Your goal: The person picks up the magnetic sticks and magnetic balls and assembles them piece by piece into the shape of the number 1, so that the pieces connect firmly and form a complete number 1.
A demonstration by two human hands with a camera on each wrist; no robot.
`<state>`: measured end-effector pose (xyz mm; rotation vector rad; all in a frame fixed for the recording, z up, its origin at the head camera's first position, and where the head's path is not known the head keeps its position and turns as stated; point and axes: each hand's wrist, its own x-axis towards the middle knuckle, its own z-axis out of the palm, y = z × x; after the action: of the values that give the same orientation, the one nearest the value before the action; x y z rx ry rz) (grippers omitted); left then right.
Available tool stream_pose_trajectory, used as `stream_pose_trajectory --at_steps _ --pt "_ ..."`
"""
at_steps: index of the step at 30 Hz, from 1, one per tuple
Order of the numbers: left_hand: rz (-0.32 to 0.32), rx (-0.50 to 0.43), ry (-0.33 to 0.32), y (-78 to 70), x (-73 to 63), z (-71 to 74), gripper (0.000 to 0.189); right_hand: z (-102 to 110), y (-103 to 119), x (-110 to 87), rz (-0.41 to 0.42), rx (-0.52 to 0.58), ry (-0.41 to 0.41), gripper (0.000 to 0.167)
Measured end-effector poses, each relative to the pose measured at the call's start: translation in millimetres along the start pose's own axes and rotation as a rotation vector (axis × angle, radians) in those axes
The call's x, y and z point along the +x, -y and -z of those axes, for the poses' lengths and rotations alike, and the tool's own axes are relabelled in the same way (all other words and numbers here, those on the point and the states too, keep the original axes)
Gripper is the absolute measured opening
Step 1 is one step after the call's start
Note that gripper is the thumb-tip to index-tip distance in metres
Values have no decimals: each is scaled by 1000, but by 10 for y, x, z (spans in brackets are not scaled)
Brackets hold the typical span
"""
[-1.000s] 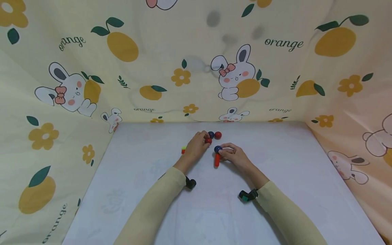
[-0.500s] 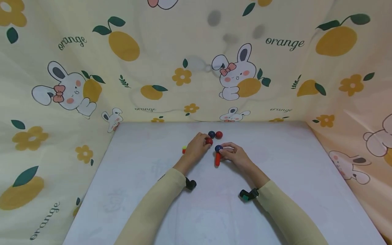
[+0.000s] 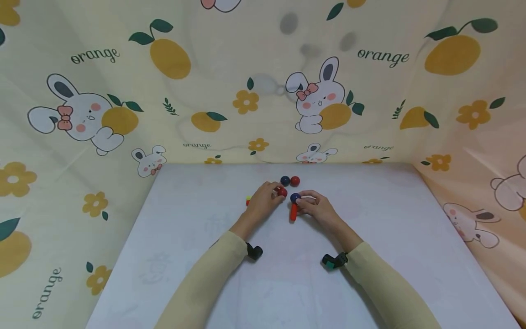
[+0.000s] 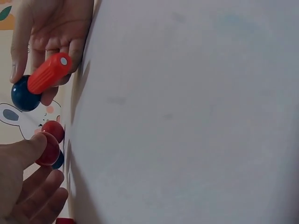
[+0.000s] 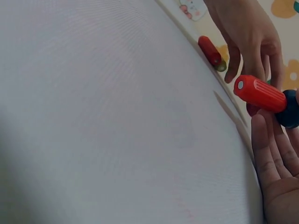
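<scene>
My left hand (image 3: 264, 199) pinches a red ball (image 3: 282, 192) between thumb and fingers. In the left wrist view, the thumb lies over this red ball (image 4: 48, 150). Just to its right, my right hand (image 3: 320, 209) pinches a dark blue ball (image 3: 295, 198) with a red ribbed rod (image 3: 293, 212) joined to it. The rod points toward the person, and its free end shows a small silvery disc in the right wrist view, where part of the blue ball (image 5: 289, 109) is cut off by the frame edge. A small gap separates the two held balls in the head view.
Behind the hands, a second blue ball (image 3: 285, 181) and another red ball (image 3: 295, 181) sit side by side on the white table (image 3: 197, 274). Left of the left hand lie red and yellow-green pieces (image 3: 248, 201), partly hidden. A printed cloth (image 3: 230, 68) stands along the back and sides.
My left hand has drawn its red ball slightly toward the person, away from the two balls at the back. The right hand has moved slightly forward with its blue ball and rod.
</scene>
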<state>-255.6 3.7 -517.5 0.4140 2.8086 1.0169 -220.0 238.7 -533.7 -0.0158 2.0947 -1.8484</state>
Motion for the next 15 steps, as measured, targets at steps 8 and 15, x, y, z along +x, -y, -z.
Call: stream_pose_trajectory --at_steps 8,15 --pt "-24 -119 -13 6 -166 21 39 -2 19 -2 0 22 5 51" --pt "-109 -169 -23 20 -268 20 37 -4 4 23 12 55 4 53"
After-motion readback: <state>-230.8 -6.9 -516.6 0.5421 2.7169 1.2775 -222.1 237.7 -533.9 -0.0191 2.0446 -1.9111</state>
